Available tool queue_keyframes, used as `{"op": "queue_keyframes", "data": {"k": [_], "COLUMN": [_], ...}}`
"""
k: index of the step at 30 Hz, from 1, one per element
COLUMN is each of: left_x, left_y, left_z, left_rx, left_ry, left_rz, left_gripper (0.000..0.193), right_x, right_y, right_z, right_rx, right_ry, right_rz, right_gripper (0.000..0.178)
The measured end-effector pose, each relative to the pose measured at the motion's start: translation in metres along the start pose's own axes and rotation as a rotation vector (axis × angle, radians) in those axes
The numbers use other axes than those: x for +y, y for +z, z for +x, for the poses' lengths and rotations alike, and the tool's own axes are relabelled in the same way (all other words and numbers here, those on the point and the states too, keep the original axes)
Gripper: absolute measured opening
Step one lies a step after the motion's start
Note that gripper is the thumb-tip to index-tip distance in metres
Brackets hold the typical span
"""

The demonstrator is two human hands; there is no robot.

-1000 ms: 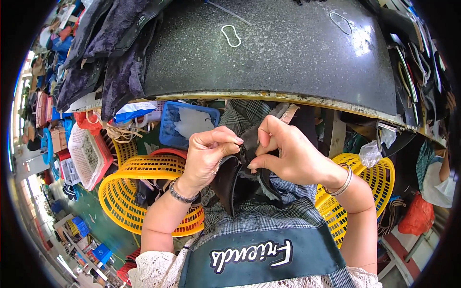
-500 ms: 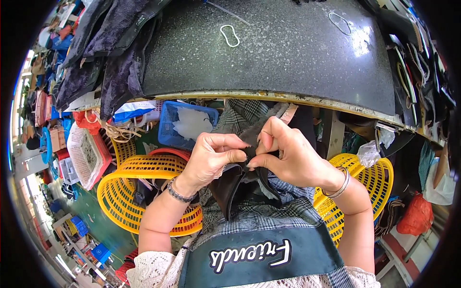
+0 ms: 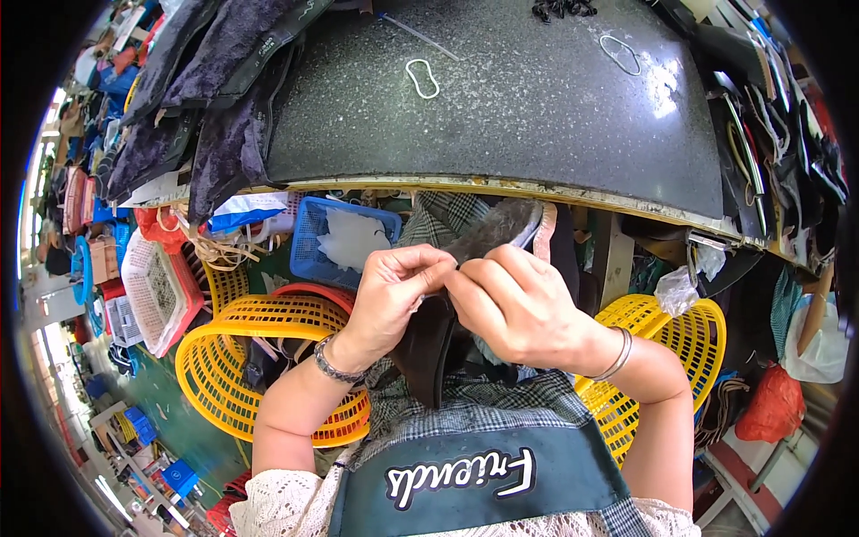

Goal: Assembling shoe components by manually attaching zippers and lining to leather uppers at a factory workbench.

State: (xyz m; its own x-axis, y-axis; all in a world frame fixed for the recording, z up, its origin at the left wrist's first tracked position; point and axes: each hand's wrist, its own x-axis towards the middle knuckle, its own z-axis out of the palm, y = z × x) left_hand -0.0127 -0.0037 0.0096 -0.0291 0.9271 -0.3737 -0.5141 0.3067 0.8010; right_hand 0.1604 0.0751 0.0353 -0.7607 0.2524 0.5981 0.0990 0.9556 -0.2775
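Left hand [image 3: 400,291]: centre of frame, thumb and forefinger closed together on the top edge of the dark piece [image 3: 425,349]. Right hand [image 3: 523,309]: just right of it, back turned up, fingers curled, tips meeting the left's; we cannot tell how firmly they close, or on what. Dark piece: centre, below both hands, lower end toward the dark green apron [image 3: 573,465].

Change noted: half a second ago we saw left thumb and forefinger parted and the right thumb exposed; now both hands meet at one spot, which we judge to be close two-handed work on that edge.

Surroundings: grey fur [image 3: 501,231], just above the hands; blue basket [image 3: 307,234], left of centre; yellow baskets, one lower left [image 3: 291,309], one lower right [image 3: 617,421]; speckled black worktop [image 3: 537,125], top; purple-black plush panels [image 3: 219,134], upper left; red bag [image 3: 772,407], lower right.
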Motion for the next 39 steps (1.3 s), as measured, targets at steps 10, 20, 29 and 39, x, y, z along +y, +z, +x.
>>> {"op": "queue_keyframes", "data": {"k": [10, 20, 29, 39], "left_x": [0.016, 0.082, 0.043, 0.101], "left_y": [-0.035, -0.021, 0.055, 0.092], "left_z": [0.015, -0.039, -0.028, -0.042], "left_rx": [0.288, -0.188, 0.011, 0.133], "left_ry": [0.167, 0.022, 0.644, 0.548], "left_rz": [0.068, 0.217, 0.973, 0.928], "left_gripper": [0.009, 0.083, 0.041, 0.037], "right_x": [-0.042, -0.015, 0.014, 0.023], "right_y": [0.006, -0.084, -0.033, -0.026], "right_z": [-0.022, 0.040, 0.056, 0.050], "right_rx": [0.042, -0.071, 0.563, 0.665], "right_ry": [-0.221, -0.067, -0.042, 0.093], "right_rz": [0.366, 0.388, -0.044, -0.089], "right_gripper": [0.026, 0.026, 0.053, 0.043]}}
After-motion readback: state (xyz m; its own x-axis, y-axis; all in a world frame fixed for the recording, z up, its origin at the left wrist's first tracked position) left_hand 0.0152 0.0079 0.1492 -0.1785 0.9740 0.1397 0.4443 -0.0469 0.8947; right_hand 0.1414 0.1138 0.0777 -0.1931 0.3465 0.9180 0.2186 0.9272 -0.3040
